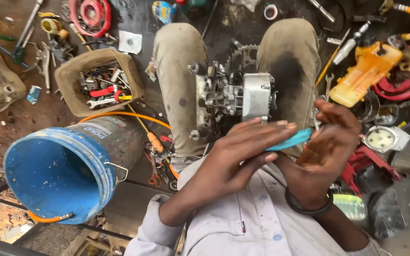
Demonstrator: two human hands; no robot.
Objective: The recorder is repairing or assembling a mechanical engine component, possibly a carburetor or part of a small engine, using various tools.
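Note:
My left hand and my right hand are raised together in front of my chest, both closed on a small flat teal-blue piece held between them. Just beyond the hands, a greasy metal carburetor-like part rests between my knees, with a silver housing on its right side. A toothed sprocket lies on the ground behind it. A dark band circles my right wrist.
A blue plastic bucket lies tipped at the left, an orange hose running past it. A cut container of tools sits beyond. Pliers and scissors lie by my left leg. An orange plastic casing, red parts and wrenches crowd the right.

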